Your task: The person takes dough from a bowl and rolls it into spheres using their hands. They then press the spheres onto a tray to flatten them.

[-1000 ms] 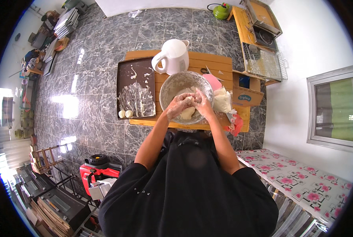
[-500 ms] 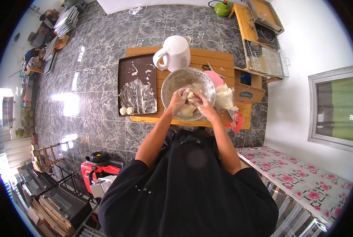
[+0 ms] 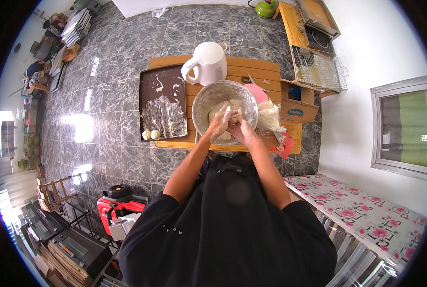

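My left hand (image 3: pixel 219 123) and my right hand (image 3: pixel 243 129), both dusted with flour, are cupped together over a steel bowl (image 3: pixel 201 98), closed on a small piece of dough (image 3: pixel 233 115) that their fingers partly hide. More pale dough and loose flour lie in the bowl beneath. Left of the bowl, a dark baking tray (image 3: pixel 151 83) is smeared with white fat and holds two pale balls (image 3: pixel 150 135) at its near corner. A white kettle (image 3: pixel 208 62) stands behind the bowl. To the right are a pink item (image 3: pixel 255 91), a cream-coloured bag (image 3: pixel 268 117) and scissors (image 3: pixel 251 82).
The wooden table (image 3: pixel 175 144) also bears a red bag (image 3: pixel 286 146). An open cardboard box (image 3: pixel 297 111) sits at its right. A low bench with wire rack (image 3: pixel 314 69) stands back right, a green gas cylinder (image 3: pixel 265 8) behind, a red machine (image 3: pixel 120 210) lower left, a flowered surface (image 3: pixel 352 205) lower right.
My hands have turned and shifted within the bowl: the left fingers now point more upright and my right hand has come closer round the dough. The view has shifted slightly.
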The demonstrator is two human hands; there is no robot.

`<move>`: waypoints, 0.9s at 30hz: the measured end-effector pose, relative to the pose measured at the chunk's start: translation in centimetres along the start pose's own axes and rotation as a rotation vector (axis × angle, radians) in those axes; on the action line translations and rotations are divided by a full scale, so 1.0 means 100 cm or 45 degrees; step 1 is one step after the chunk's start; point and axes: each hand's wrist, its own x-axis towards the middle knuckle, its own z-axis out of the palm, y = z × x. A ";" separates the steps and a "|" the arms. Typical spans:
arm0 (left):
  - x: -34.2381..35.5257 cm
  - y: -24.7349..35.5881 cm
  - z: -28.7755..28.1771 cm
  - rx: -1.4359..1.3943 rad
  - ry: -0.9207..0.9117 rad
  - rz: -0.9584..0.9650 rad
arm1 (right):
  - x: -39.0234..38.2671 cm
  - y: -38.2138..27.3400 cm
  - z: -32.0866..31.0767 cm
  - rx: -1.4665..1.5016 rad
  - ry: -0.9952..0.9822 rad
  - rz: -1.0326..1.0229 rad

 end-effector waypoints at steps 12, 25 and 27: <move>-0.005 0.012 -0.008 0.569 -0.103 0.297 | 0.002 -0.012 -0.006 -0.181 0.105 0.045; -0.012 0.028 -0.009 -0.505 -0.054 -0.072 | -0.002 -0.014 0.000 -0.165 0.058 0.069; -0.014 0.030 -0.008 -0.578 -0.056 -0.001 | -0.001 -0.017 0.001 -0.185 0.046 0.067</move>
